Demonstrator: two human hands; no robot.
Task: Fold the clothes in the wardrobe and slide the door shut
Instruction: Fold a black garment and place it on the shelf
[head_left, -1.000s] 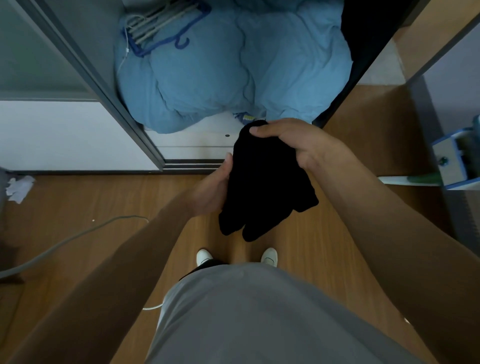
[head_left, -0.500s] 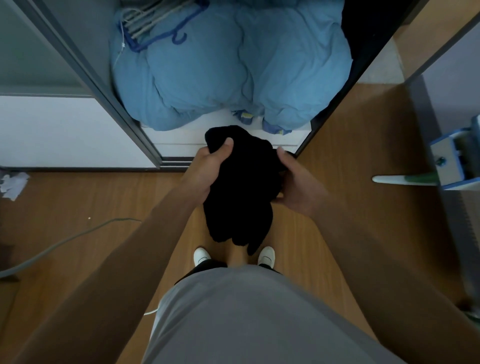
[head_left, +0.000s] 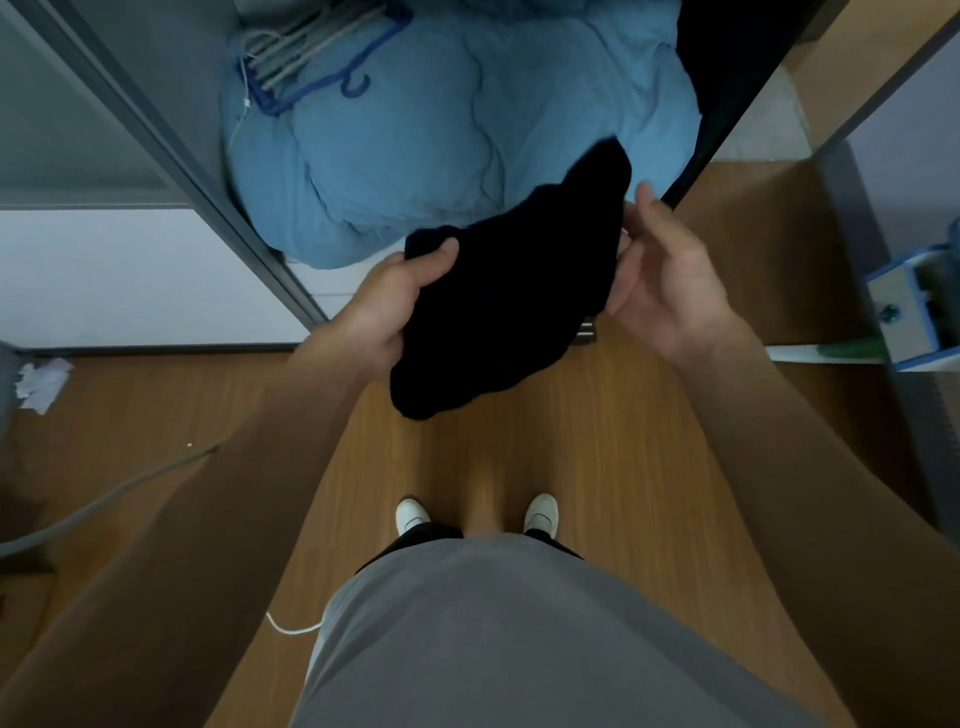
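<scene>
A black garment (head_left: 509, 291), bunched and partly folded, is held in front of the open wardrobe. My left hand (head_left: 395, 306) grips its left edge, thumb on top. My right hand (head_left: 660, 280) is at the garment's right side with the palm turned up and fingers spread; its fingertips touch the cloth, and I cannot tell whether they grip it. Inside the wardrobe lies a big light-blue duvet (head_left: 431, 145). The grey sliding door (head_left: 171, 140) stands at the left, slid aside.
Blue and grey hangers (head_left: 311, 67) lie on the duvet's top left. A dark garment (head_left: 727, 62) hangs at the wardrobe's right. On the wooden floor are a grey cable (head_left: 104, 499), crumpled paper (head_left: 41, 384), and a blue-white object (head_left: 914, 312) at right.
The garment has been lifted and swung up to the right toward the duvet. My right hand has opened from a grasp and now lies palm-up at the cloth's side.
</scene>
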